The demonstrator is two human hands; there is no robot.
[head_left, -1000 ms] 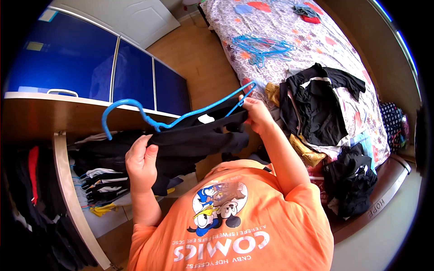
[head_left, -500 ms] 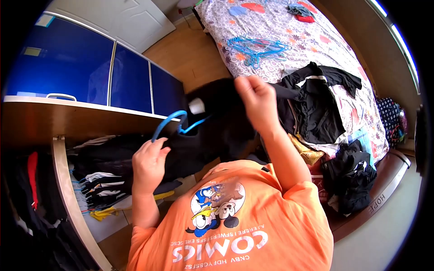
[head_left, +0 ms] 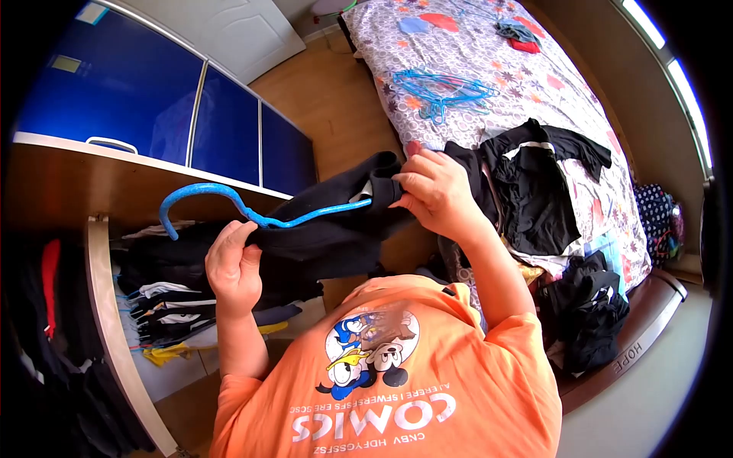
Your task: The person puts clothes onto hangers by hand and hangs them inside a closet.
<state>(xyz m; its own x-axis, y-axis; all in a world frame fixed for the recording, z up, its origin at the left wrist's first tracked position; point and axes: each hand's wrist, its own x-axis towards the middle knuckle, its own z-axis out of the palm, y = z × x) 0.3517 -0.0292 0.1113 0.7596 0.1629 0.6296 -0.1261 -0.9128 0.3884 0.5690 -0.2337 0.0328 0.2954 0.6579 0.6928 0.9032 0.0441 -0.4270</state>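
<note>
A black garment [head_left: 328,244] hangs between my hands in front of my chest. A blue clothes hanger [head_left: 202,188] sits partly inside it, its hook curving out to the left and one arm lying along the neckline. My left hand [head_left: 233,267] is closed at the base of the hook, pinching the hanger and the cloth there. With fingers closed, my right hand [head_left: 435,187] grips the edge of the garment by the tip of the hanger's arm. A small pale patch shows at the collar. The far end of the hanger is hidden by cloth.
Several blue hangers [head_left: 443,93] lie on the patterned bed [head_left: 527,99]. A black jacket [head_left: 538,195] is spread at the bed's near side, beside a dark clothes pile [head_left: 588,313]. Clothes hang in the open wardrobe [head_left: 103,305] at left, below blue panels [head_left: 107,84].
My right hand has come down slightly and pulled the garment's edge over the hanger's arm. The hanger has turned flatter, and more of its hook and arm now shows.
</note>
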